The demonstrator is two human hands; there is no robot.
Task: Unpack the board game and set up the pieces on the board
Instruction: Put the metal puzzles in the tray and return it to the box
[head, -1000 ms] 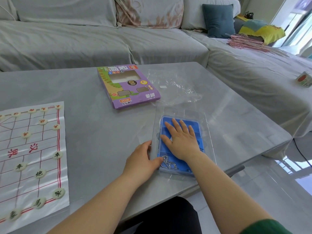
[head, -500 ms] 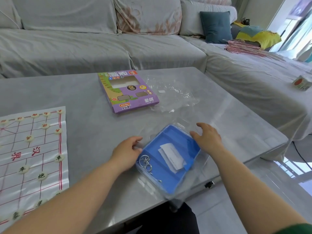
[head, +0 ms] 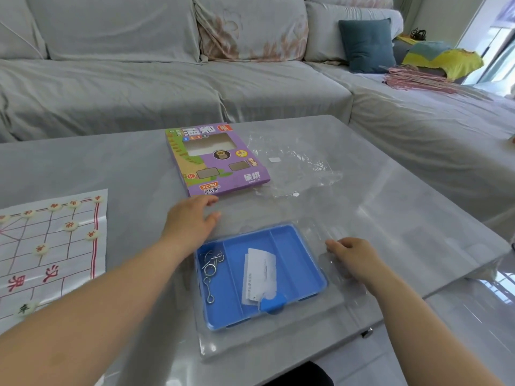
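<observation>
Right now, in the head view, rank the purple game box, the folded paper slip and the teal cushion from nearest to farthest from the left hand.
1. The purple game box: on the table, just beyond the fingertips of the left hand.
2. The folded paper slip: to the hand's right, in the middle compartment of the blue tray.
3. The teal cushion: far back on the sofa.

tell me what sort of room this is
Most likely a home living room: a grey cloth-covered corner sofa with a teal square cushion stands behind a low glossy grey table.
</observation>
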